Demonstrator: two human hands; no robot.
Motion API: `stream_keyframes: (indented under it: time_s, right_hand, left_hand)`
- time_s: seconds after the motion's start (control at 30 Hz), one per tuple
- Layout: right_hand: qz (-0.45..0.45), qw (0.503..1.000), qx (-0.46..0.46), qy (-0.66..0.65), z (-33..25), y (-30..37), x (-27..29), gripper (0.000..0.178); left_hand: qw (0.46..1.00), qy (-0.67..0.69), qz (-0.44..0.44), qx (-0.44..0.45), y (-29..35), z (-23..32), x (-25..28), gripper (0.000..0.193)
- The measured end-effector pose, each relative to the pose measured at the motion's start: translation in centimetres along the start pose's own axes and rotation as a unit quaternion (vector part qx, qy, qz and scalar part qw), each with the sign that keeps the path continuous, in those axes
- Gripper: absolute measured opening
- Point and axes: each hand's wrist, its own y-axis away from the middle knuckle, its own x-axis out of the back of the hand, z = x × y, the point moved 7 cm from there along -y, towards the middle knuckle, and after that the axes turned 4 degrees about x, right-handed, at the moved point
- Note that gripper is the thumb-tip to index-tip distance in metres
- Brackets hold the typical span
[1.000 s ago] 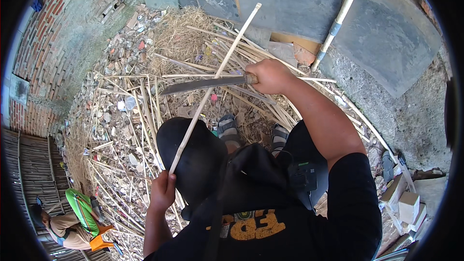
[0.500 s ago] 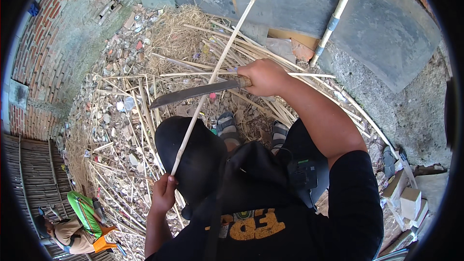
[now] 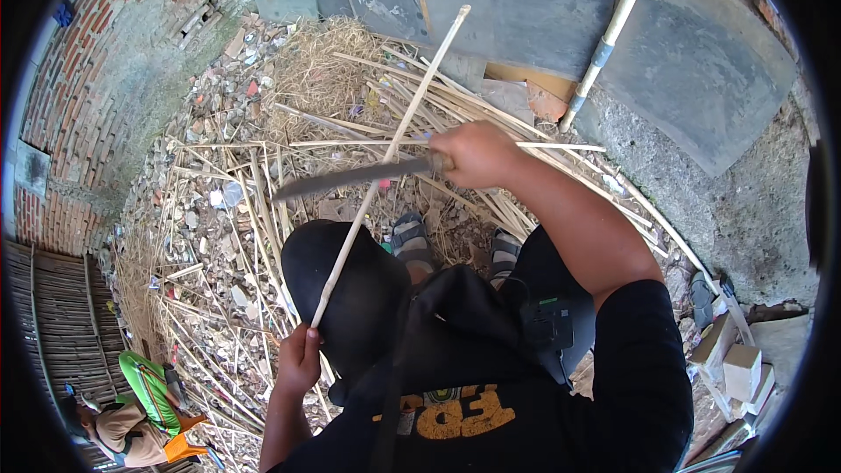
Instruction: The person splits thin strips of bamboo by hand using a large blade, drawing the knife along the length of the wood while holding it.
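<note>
My left hand [image 3: 300, 359] is closed round the near end of a long, pale bamboo strip [image 3: 346, 250]. The strip slants up and away to the right, passing above my black-clothed left knee. In my closed right hand [image 3: 477, 156] is the handle of a machete [image 3: 328, 180]. Its dark blade points left and crosses the strip about midway; motion blurs it slightly. Whether the blade touches the strip I cannot tell.
Many bamboo strips [image 3: 491, 114] lie on rubble around my sandalled feet [image 3: 408, 241]. Dry straw [image 3: 324, 61] is heaped ahead. A pale pole [image 3: 613, 35] leans on the far wall, wood blocks [image 3: 743, 372] lie at right, and another person [image 3: 131, 434] is at lower left.
The view has shifted slightly. My right hand and the machete appear a little lower in it, with the blade now more smeared. Both hands keep their grips.
</note>
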Motion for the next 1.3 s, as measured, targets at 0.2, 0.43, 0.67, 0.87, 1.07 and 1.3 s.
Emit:
stream_keyframes:
  time_s: [0.2, 0.43, 0.67, 0.87, 1.07, 1.3]
  right_hand:
    - [0.034, 0.995, -0.073, -0.053, 3.8, 0.1, 0.6, 0.021]
    - [-0.028, 0.999, 0.003, 0.018, -1.5, -0.1, 0.4, 0.021]
    - [0.028, 0.992, -0.106, -0.068, 4.8, 0.0, 0.9, 0.022]
    - [-0.091, 0.995, 0.002, 0.042, -2.5, -0.4, -0.3, 0.027]
    - [0.013, 0.985, -0.133, -0.113, 5.1, -0.1, -0.5, 0.027]
    - [-0.063, 0.995, -0.014, -0.078, 0.1, -0.4, -2.1, 0.022]
  left_hand:
    - [0.999, -0.039, 0.012, 0.005, 0.3, -1.3, -0.4, 0.043]
    - [0.999, -0.037, 0.016, 0.007, 0.4, -1.6, -0.2, 0.041]
    - [0.999, -0.033, -0.009, -0.005, 0.0, -1.7, -0.2, 0.042]
    - [1.0, 0.003, -0.015, -0.003, 0.0, -1.8, -0.2, 0.042]
    - [0.995, -0.095, 0.0, -0.034, -0.5, -0.5, -0.4, 0.04]
    - [0.999, -0.038, -0.036, -0.001, -0.4, -1.8, -0.5, 0.041]
